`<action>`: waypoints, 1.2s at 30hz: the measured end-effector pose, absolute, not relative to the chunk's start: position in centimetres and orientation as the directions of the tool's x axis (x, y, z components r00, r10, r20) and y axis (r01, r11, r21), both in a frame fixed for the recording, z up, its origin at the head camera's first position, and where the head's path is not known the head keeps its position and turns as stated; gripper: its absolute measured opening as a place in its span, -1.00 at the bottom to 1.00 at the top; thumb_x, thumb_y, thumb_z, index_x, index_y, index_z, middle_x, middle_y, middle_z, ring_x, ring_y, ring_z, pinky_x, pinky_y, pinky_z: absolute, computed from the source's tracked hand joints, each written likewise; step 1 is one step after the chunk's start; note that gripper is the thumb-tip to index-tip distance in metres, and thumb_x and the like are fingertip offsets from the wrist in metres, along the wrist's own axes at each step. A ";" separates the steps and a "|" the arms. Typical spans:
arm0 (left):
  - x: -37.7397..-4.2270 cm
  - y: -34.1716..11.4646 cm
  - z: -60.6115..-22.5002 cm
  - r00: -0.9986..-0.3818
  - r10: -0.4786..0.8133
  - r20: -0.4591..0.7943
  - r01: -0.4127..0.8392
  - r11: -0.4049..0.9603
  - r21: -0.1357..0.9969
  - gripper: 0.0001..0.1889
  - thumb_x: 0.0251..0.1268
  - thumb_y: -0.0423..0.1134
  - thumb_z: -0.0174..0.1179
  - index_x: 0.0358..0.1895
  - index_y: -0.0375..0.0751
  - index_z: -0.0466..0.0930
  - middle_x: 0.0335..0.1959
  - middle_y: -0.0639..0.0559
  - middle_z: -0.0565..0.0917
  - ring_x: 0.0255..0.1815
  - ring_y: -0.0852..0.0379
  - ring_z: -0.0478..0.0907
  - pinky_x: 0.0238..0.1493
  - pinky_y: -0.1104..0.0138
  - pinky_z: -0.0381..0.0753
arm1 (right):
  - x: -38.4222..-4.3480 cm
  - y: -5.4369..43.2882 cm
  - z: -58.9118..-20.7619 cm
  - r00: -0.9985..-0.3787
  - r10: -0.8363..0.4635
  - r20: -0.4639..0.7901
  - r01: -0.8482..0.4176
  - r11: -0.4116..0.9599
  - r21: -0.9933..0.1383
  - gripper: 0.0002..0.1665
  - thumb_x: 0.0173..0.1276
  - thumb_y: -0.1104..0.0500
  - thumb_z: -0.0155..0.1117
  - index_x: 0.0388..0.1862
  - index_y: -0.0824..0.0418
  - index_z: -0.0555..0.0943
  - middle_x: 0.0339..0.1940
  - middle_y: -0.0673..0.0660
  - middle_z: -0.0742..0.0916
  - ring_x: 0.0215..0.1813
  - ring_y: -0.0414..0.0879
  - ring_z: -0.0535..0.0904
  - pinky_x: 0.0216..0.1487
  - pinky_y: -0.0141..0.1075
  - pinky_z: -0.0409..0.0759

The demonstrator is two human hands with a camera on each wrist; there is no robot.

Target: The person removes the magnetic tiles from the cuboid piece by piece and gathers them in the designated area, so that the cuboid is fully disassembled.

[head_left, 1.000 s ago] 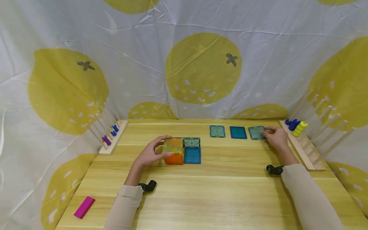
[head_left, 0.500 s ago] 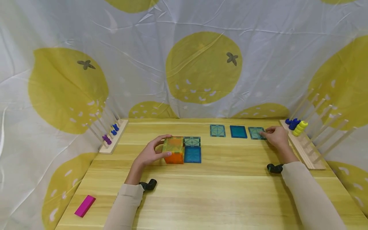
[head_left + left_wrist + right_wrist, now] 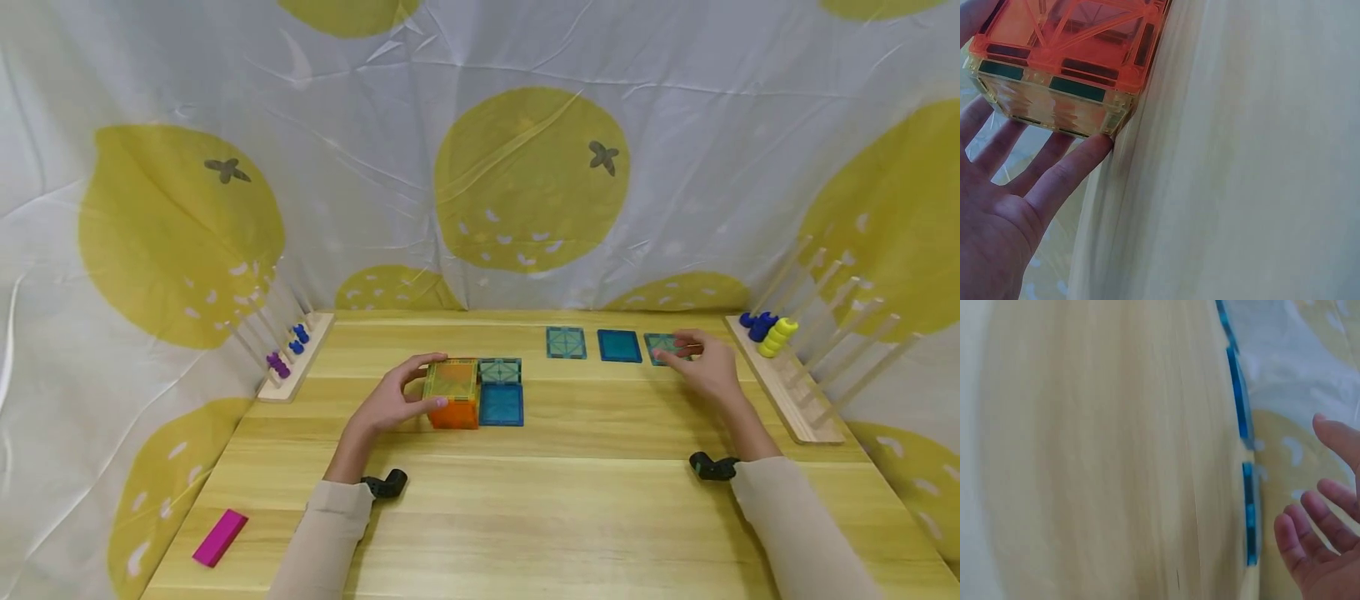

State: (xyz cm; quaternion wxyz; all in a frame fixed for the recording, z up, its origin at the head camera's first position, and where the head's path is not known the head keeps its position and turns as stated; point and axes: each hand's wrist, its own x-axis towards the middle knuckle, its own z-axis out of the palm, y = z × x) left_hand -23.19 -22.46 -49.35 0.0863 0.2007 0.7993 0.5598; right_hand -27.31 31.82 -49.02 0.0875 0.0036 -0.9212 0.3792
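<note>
A box of orange and yellow magnetic tiles [image 3: 452, 379] stands left of centre on the table. My left hand [image 3: 386, 402] grips it from the left, thumb at the near side and fingers reaching round; the left wrist view shows fingertips against its yellow face [image 3: 1054, 103]. Touching the box's right side are a flat blue tile [image 3: 501, 405] and a pale teal tile [image 3: 500, 371]. My right hand [image 3: 708, 367] hovers over the rightmost of three flat tiles at the back, a pale teal tile [image 3: 660, 343], partly covering it. In the right wrist view its fingers are loose, with nothing between them.
Left of that tile lie a dark blue-green tile [image 3: 619, 345] and a pale teal tile [image 3: 566, 342]. Pegged wooden racks [image 3: 795, 392] [image 3: 303, 367] with small stacked pieces stand at both sides. A magenta block [image 3: 220, 538] lies at front left. A lemon-print cloth [image 3: 360, 167] hangs behind.
My right hand has let go of the rightmost pale teal tile and come up off it, its fingers spreading. The tile stays in the row. My left hand keeps its grip on the box.
</note>
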 end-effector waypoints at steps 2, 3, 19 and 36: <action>-23.1 -22.6 -49.4 -0.907 0.414 0.083 0.221 0.299 0.928 -0.26 0.32 -0.19 0.44 0.53 0.09 0.35 0.55 0.08 0.32 0.51 -0.29 0.28 0.21 0.01 0.68 | -26.9 30.9 -48.8 -0.984 0.033 0.174 -0.102 0.700 -0.707 -0.22 0.41 -0.18 0.40 0.39 0.29 0.52 0.15 0.35 0.68 0.09 0.23 0.65 -0.15 -0.40 0.57; -23.0 -22.7 -49.4 -0.907 0.413 0.083 0.221 0.299 0.928 -0.27 0.32 -0.19 0.44 0.53 0.12 0.35 0.55 0.08 0.32 0.51 -0.29 0.29 0.21 0.01 0.69 | -26.7 30.5 -48.7 -0.983 0.024 0.179 -0.113 0.692 -0.713 -0.23 0.40 -0.17 0.41 0.39 0.28 0.53 0.15 0.35 0.69 0.08 0.22 0.65 -0.17 -0.44 0.57; -23.0 -23.1 -49.4 -0.892 0.441 0.101 0.248 0.292 0.924 -0.30 0.32 -0.21 0.43 0.49 0.14 0.39 0.51 0.03 0.37 0.49 -0.31 0.31 0.14 0.08 0.73 | -25.6 22.7 -48.0 -0.970 -0.160 0.181 -0.239 0.517 -0.822 -0.30 0.34 -0.15 0.49 0.36 0.13 0.59 0.17 0.29 0.74 0.08 0.18 0.74 -0.11 -0.33 0.75; -23.3 -22.8 -49.5 -0.886 0.452 0.100 0.242 0.267 0.933 -0.28 0.31 -0.22 0.44 0.51 0.06 0.37 0.50 0.03 0.37 0.47 -0.27 0.35 0.14 0.11 0.73 | -25.6 14.7 -47.9 -0.923 -0.352 0.154 -0.285 0.359 -0.889 -0.43 0.40 0.08 0.46 0.34 0.18 0.60 0.30 0.30 0.67 0.27 0.24 0.63 0.26 0.07 0.65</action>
